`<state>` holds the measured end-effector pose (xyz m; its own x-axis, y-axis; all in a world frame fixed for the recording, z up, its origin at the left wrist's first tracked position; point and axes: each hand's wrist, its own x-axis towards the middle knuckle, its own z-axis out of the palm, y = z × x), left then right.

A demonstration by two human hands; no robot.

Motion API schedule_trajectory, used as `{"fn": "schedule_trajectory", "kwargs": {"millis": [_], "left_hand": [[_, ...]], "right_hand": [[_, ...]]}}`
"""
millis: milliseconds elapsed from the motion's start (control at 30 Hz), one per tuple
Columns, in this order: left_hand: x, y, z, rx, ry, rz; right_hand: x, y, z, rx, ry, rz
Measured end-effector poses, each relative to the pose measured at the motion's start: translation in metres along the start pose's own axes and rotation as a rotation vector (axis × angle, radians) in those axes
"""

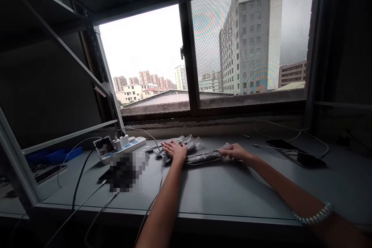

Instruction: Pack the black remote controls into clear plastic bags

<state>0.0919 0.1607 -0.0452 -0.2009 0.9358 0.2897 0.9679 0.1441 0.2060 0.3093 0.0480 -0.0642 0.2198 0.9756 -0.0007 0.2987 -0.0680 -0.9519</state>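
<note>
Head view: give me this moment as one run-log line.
left hand: palm-down on clear plastic bags | right hand: pinching right end of front bag | power strip: left of bags | phone: right, white cable across it

Daylight was admitted by a sliding window (203, 58) beyond the grey bench (232, 193), whose far left corner was flanked by a metal post (109, 73).

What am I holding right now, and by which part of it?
Your right hand pinches a clear plastic bag by its right end; your left hand lies spread over the bagged things, apparently not gripping.
</note>
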Motion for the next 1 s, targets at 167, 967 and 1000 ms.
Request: {"fn": "schedule_trajectory", "kwargs": {"millis": [167,967,1000], "left_hand": [[0.01,-0.005,-0.006,0.024,-0.102,-0.001],[0.038,-0.009,0.014,-0.078,-0.049,-0.097],[0.039,-0.009,0.015,-0.076,-0.075,-0.097]], "right_hand": [[0.0,-0.002,-0.001,-0.033,-0.024,-0.05],[-0.008,-0.006,0.003,-0.171,0.057,-0.106],[-0.008,-0.006,0.003,-0.189,0.062,-0.107]]}}
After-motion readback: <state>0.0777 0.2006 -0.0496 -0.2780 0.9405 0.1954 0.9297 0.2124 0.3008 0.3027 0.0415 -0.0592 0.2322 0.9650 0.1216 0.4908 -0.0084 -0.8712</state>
